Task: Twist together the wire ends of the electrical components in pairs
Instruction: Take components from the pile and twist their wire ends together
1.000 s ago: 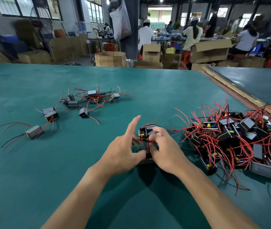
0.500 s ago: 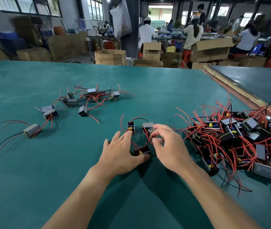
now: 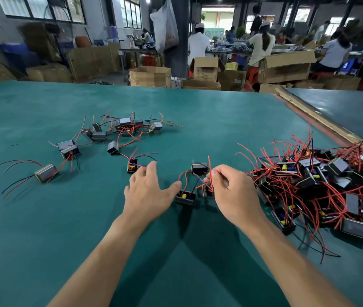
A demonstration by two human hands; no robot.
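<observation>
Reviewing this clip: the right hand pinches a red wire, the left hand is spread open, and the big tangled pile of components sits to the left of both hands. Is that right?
Not quite. The head view shows the big tangled pile to the right of both hands, not the left. The rest holds: the right hand pinches a red wire, and the left hand is spread open.

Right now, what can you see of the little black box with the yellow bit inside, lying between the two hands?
The black box is small, open-topped and plastic-looking, with a yellow cylinder inside. It lies flat on the green table. A red lead and a black one rise from it. The left hand is spread open, thumb tip close to its corner; contact is unclear. The right hand pinches a red wire just beyond it.
</observation>
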